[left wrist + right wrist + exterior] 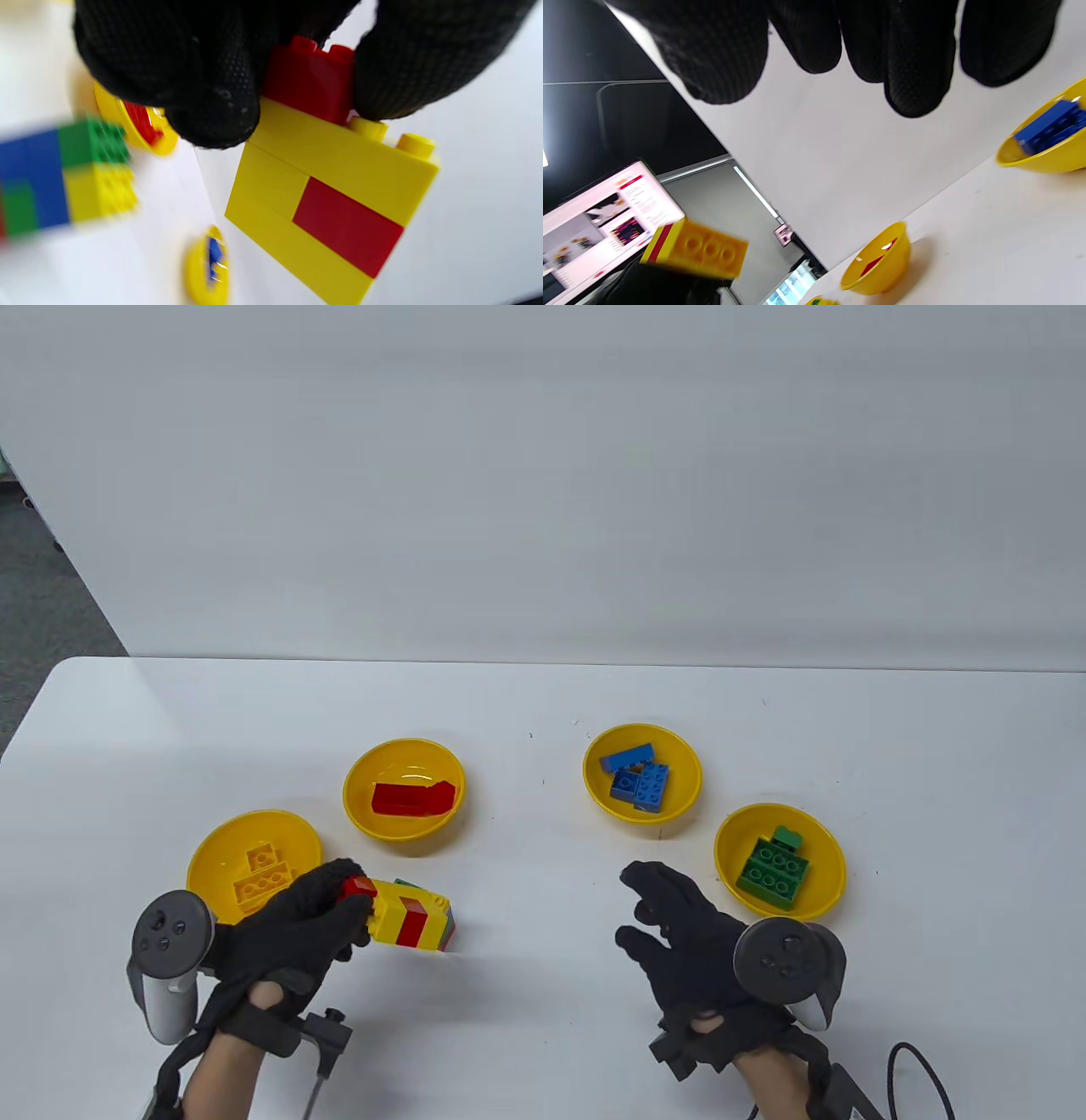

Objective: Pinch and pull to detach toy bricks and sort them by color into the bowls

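My left hand pinches a small red brick that sits on the end of a yellow and red brick block. Close up, finger and thumb sit on either side of that red brick, which is still attached to the block. My right hand hovers to the right of the block with fingers spread, holding nothing; its fingers hang empty. Four yellow bowls hold sorted bricks: yellow, red, blue and green.
The bowls stand in an arc beyond my hands, with bare white table between and in front of them. A cable trails from my right wrist. A blurred blue, green and yellow block shape shows in the left wrist view.
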`<state>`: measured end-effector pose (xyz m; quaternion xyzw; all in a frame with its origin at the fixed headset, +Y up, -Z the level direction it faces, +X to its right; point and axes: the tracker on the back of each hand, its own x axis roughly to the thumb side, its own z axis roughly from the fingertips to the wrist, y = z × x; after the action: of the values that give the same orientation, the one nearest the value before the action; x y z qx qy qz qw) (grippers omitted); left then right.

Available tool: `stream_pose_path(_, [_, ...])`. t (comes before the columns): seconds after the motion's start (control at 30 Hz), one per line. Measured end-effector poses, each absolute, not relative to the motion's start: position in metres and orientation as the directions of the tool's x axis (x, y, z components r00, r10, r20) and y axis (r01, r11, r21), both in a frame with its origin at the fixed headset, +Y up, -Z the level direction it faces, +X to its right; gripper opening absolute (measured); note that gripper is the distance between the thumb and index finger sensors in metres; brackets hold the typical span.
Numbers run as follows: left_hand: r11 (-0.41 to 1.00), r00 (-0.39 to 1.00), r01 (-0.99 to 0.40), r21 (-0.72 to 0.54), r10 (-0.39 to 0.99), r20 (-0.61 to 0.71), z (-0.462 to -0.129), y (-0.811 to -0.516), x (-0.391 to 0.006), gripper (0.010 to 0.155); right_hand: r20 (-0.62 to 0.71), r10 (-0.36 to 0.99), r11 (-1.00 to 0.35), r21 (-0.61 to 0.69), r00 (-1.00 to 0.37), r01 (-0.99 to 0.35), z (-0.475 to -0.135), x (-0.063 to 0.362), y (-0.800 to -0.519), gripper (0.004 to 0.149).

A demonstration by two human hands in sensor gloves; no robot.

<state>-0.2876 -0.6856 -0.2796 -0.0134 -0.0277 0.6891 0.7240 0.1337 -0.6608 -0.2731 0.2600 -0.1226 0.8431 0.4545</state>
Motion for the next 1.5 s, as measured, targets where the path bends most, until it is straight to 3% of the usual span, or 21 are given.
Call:
stream_pose_path(0.03, [-0.048, -0.046, -0.995, -0.086, 0.999, -0.023, -0.277, -0.692, -0.277, 0.069, 0.572, 0.692, -0.559, 0.038, -0.441, -0.828, -0.27, 0.128, -0.66, 0.076])
stream_pose_path(0.1, [-0.12, -0.11, -0.987, -0.106, 0.989, -0.096, -0.274, -0.702, -0.258, 0.069, 0.624, 0.664, -0.567, 0.061, -0.412, -0.821, -0.261, 0.111, -0.66, 0.084])
stream_pose_path(0.27, [-0.061, -0.022, -0.977, -0.204, 0.982, -0.187, -0.268, -0.72, -0.215, 0.07, 0.645, 0.696, -0.514, 0.141, -0.315, -0.846, -0.248, 0.079, -0.667, 0.092])
stream_pose_path(0.4, [-0.028, 0.02, -0.971, -0.239, 0.981, -0.195, -0.261, -0.724, -0.189, 0.07, 0.628, 0.737, -0.434, 0.158, -0.248, -0.887, -0.247, 0.066, -0.677, 0.087])
stream_pose_path(0.53, [0.263, 0.27, -0.958, -0.11, 0.961, -0.051, -0.255, -0.714, -0.183, 0.071, 0.641, 0.689, -0.488, 0.063, -0.339, -0.871, -0.246, 0.065, -0.68, 0.078])
stream_pose_path(0.57, [0.296, 0.303, -0.946, -0.129, 0.953, -0.034, -0.253, -0.712, -0.181, 0.07, 0.623, 0.686, -0.516, 0.051, -0.376, -0.855, -0.246, 0.062, -0.682, 0.075])
stream_pose_path(0.67, [0.282, 0.287, -0.95, -0.136, 0.957, -0.025, -0.247, -0.708, -0.174, 0.07, 0.616, 0.649, -0.571, 0.006, -0.447, -0.821, -0.246, 0.058, -0.687, 0.067])
stream_pose_path(0.83, [0.272, 0.277, -0.934, -0.233, 0.961, 0.009, -0.25, -0.706, -0.176, 0.071, 0.592, 0.69, -0.537, 0.034, -0.416, -0.843, -0.248, 0.062, -0.684, 0.065])
stream_pose_path(1.0, [0.504, 0.409, -0.819, -0.274, 0.848, 0.338, -0.256, -0.687, -0.183, 0.082, 0.551, 0.762, -0.45, 0.071, -0.34, -0.89, -0.251, 0.073, -0.685, 0.064])
stream_pose_path(1.1, [0.643, 0.499, -0.718, -0.265, 0.742, 0.448, -0.257, -0.682, -0.184, 0.085, 0.544, 0.788, -0.406, 0.107, -0.289, -0.908, -0.251, 0.076, -0.686, 0.064])
stream_pose_path(1.27, [0.568, 0.391, -0.736, -0.368, 0.801, 0.454, -0.259, -0.689, -0.178, 0.077, 0.556, 0.783, -0.438, 0.171, -0.28, -0.883, -0.25, 0.073, -0.686, 0.064])
stream_pose_path(1.37, [0.587, 0.402, -0.741, -0.326, 0.776, 0.485, -0.26, -0.688, -0.18, 0.067, 0.574, 0.766, -0.477, 0.21, -0.287, -0.853, -0.249, 0.071, -0.687, 0.064])
stream_pose_path(1.5, [0.493, 0.288, -0.761, -0.422, 0.839, 0.461, -0.266, -0.689, -0.185, 0.065, 0.545, 0.816, -0.417, 0.326, -0.192, -0.849, -0.251, 0.071, -0.685, 0.065])
